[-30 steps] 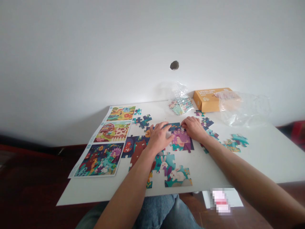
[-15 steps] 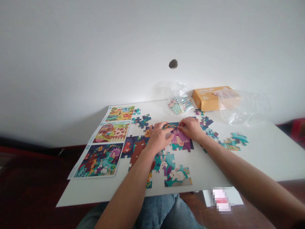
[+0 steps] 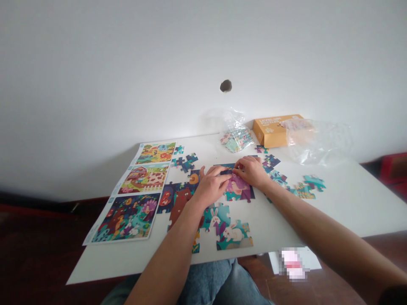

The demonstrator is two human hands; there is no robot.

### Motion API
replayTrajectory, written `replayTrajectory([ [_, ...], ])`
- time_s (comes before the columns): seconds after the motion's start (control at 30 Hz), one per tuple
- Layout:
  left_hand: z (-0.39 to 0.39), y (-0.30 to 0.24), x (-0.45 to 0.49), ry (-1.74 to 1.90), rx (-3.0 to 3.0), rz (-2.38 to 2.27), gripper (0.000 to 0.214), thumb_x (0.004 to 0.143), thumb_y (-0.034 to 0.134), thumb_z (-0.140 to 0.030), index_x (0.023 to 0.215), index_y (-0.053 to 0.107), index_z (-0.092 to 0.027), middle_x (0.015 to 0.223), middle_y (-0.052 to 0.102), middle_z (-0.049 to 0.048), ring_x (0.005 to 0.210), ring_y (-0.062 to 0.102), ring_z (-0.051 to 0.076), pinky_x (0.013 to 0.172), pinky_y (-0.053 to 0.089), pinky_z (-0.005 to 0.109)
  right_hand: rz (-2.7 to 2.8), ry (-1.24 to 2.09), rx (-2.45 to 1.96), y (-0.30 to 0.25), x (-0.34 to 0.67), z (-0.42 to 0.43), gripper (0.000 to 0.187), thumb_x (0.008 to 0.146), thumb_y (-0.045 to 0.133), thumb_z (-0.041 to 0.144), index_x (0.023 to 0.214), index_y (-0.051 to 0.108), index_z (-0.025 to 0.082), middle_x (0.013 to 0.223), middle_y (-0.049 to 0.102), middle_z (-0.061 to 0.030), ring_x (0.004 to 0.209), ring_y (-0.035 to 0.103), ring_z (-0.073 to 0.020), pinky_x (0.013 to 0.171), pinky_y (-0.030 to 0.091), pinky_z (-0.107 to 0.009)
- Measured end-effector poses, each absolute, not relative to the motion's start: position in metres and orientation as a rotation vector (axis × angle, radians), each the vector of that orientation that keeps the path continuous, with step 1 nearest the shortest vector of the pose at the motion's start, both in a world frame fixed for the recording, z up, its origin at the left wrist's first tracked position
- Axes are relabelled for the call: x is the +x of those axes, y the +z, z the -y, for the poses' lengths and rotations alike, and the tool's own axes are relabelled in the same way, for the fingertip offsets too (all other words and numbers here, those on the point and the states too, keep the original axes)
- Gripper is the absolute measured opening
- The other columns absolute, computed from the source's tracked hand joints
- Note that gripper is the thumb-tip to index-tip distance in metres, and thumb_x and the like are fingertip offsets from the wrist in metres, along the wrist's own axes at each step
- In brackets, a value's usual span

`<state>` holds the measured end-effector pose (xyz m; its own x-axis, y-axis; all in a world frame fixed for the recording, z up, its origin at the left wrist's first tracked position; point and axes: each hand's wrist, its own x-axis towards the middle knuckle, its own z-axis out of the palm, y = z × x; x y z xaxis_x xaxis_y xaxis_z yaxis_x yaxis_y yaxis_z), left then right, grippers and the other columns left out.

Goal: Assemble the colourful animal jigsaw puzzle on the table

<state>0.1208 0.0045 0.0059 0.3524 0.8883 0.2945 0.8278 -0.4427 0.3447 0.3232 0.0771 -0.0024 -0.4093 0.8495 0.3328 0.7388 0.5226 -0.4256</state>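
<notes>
My left hand lies flat with spread fingers on the joined puzzle pieces at the middle of the white table. Its fingertips touch the purple peacock section. My right hand rests on the far edge of that same section, fingers curled down onto a dark piece there; whether it grips a piece I cannot tell. A brown bear section lies left of my left wrist. The rabbit section sits nearer me, below both hands.
A sheet of three reference pictures lies at the table's left. Loose pieces lie beyond it, with more pieces at the right. At the back stand an orange box, a bag of pieces and an empty clear bag.
Both hands have drawn closer together over the top of the peacock section. The whole scene has shifted a little left as my head turned.
</notes>
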Motion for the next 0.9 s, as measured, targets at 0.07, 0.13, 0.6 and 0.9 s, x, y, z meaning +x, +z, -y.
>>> replayTrajectory([
  [0.07,-0.004,0.007,0.121,0.657,2.476,-1.551,0.03,0.096,0.055,-0.021,0.112,0.074,-0.037,0.132,0.063,0.0032,0.126,0.055,0.024,0.121,0.022,0.061,2.177,0.265,-1.286,0.005,0.332,-0.081,0.019,0.092,0.062,0.035,0.084,0.071,0.021,0.081,0.07,-0.0026,0.083,0.061,-0.0177,0.084,0.037,-0.032],
  [0.13,-0.003,0.008,0.12,0.641,2.466,-1.554,0.027,0.094,0.059,-0.025,0.113,0.074,-0.036,0.134,0.062,0.0035,0.127,0.055,0.026,0.12,0.022,0.064,2.057,0.21,-1.334,0.014,0.349,-0.086,0.021,0.094,0.055,0.032,0.089,0.071,0.019,0.085,0.072,-0.0051,0.082,0.062,-0.0177,0.081,0.039,-0.03],
  [0.6,-0.004,0.009,0.119,0.613,2.454,-1.562,0.025,0.092,0.064,-0.037,0.115,0.073,-0.036,0.135,0.061,0.0035,0.127,0.055,0.028,0.12,0.023,0.067,1.901,0.244,-2.016,0.022,0.416,-0.103,0.041,0.085,0.058,0.039,0.121,0.074,0.029,0.085,0.077,-0.005,0.084,0.069,-0.0233,0.074,0.048,-0.031],
  [0.9,-0.004,0.008,0.119,0.631,2.414,-1.587,0.024,0.089,0.067,-0.035,0.113,0.074,-0.033,0.134,0.062,0.0046,0.127,0.055,0.028,0.121,0.018,0.066,1.981,0.201,-2.04,0.025,0.399,-0.105,0.033,0.087,0.056,0.045,0.102,0.08,0.028,0.09,0.078,-0.008,0.089,0.07,-0.0273,0.071,0.047,-0.032],
])
